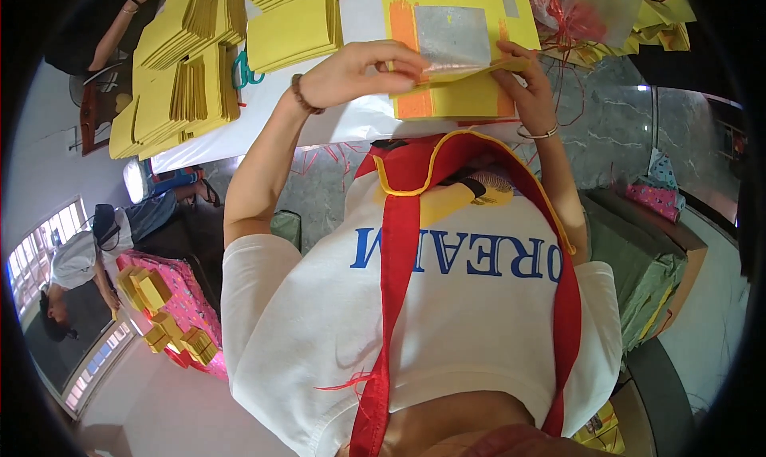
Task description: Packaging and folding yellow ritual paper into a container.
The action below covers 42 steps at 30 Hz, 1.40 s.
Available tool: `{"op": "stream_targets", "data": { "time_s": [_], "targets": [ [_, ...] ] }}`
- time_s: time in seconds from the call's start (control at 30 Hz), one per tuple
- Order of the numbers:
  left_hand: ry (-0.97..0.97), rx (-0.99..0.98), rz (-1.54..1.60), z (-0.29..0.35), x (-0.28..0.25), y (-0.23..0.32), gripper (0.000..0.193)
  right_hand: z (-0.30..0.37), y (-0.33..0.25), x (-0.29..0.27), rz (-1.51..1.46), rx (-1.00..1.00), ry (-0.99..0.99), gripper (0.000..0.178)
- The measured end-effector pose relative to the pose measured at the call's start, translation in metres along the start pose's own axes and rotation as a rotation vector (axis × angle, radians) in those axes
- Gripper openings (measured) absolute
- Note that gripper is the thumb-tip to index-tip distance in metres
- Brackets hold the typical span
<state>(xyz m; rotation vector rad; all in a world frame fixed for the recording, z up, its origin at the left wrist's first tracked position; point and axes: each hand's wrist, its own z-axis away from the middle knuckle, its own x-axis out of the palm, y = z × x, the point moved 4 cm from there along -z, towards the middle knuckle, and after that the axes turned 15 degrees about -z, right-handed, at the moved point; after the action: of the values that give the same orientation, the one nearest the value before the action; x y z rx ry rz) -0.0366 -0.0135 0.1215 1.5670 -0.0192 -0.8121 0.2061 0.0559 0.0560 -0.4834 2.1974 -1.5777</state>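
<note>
A yellow paper sheet (471,106) with orange strips and a silver foil panel (453,34) lies at the table's near edge. One layer of it is lifted in a fold, running between my two hands. My left hand (363,72), with a brown beaded bracelet, is closed at the fold's left end, thumb and fingers on the paper. At the other end, my right hand (527,90) pinches the paper between thumb and fingers; a bangle is on that wrist.
Stacks of folded yellow paper (187,86) and teal-handled scissors (246,71) sit on the white-covered table (351,110) to the left. A clear plastic bag (586,10) with red strings is at right. Two other people are on the left; one has an arm (112,42) near the stacks.
</note>
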Motion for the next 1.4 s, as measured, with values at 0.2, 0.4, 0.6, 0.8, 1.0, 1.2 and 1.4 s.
{"op": "stream_targets", "data": {
  "time_s": [0.2,0.4,0.6,0.8,1.0,1.2,1.4],
  "targets": [
    [0.315,0.089,-0.975,0.003,0.012,-0.02,0.055,-0.001,0.005,-0.001,-0.216,0.106,0.065,0.022],
    [0.527,0.137,-1.21,0.012,0.014,0.004,0.06,-0.008,-0.039,0.001,0.325,-0.241,0.017,0.027],
    [0.437,0.256,-1.033,0.032,0.031,0.013,0.042,0.007,-0.064,0.01,0.551,-0.392,-0.276,0.023],
    [0.496,0.121,-0.674,0.03,0.029,0.009,0.025,0.004,-0.056,0.01,0.35,-0.105,-0.381,0.023],
    [0.535,-0.308,-0.199,0.013,0.019,-0.025,0.024,-0.013,-0.043,0.018,0.015,0.276,0.044,0.032],
    [0.559,-0.348,0.16,0.005,0.026,-0.057,0.018,-0.019,-0.036,0.019,-0.061,0.227,0.185,0.042],
    [0.467,-0.479,0.244,-0.002,0.016,-0.044,0.035,-0.024,-0.028,0.019,0.039,0.342,0.195,0.035]
  ]
}}
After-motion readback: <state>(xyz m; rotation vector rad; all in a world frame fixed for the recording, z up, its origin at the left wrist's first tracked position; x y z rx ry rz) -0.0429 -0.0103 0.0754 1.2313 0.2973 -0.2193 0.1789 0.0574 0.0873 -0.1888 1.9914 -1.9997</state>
